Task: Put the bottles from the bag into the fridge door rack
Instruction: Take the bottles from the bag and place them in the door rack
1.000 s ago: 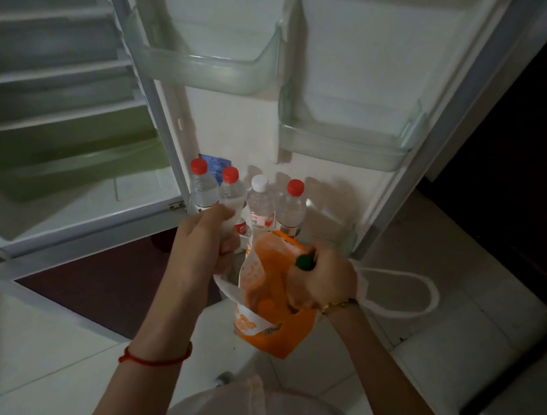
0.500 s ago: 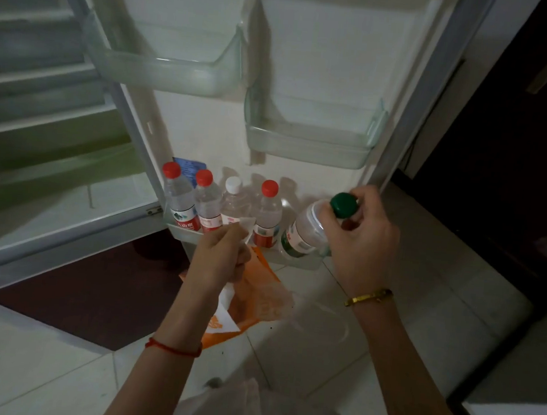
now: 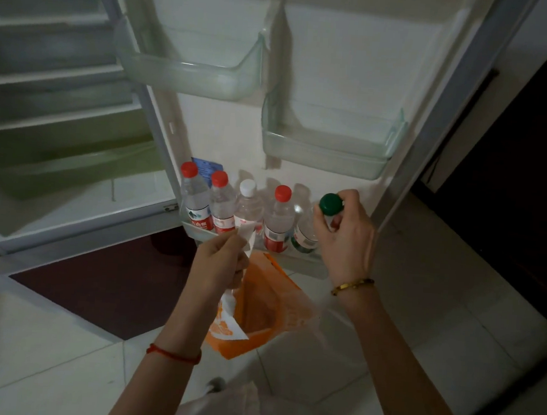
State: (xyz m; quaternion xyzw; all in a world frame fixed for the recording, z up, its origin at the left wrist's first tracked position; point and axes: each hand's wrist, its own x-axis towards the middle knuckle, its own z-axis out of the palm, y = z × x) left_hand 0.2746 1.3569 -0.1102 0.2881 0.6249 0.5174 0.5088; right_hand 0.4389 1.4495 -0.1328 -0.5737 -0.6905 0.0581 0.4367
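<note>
My right hand [image 3: 345, 236] grips a clear bottle with a green cap [image 3: 330, 204] near its top; the bottle stands almost upright at the right end of the bottom door rack [image 3: 198, 233]. Left of it in the rack stand several bottles: a red-capped one [image 3: 277, 222], a white-capped one [image 3: 248, 205] and two more red-capped ones [image 3: 197, 198]. My left hand [image 3: 220, 262] pinches the white handle of an orange and white bag [image 3: 257, 307], which hangs open below the rack.
The fridge door is open with two empty clear racks [image 3: 191, 66] [image 3: 329, 146] higher up. The fridge interior with glass shelves [image 3: 55, 98] lies to the left. A dark red mat [image 3: 102, 282] covers the tiled floor under the door. A dark doorway [image 3: 512, 193] is at right.
My right hand drew the green-capped bottle out of the bag, carried it up and right, then stood it upright in the rack's right end. The bag went slack under my left hand.
</note>
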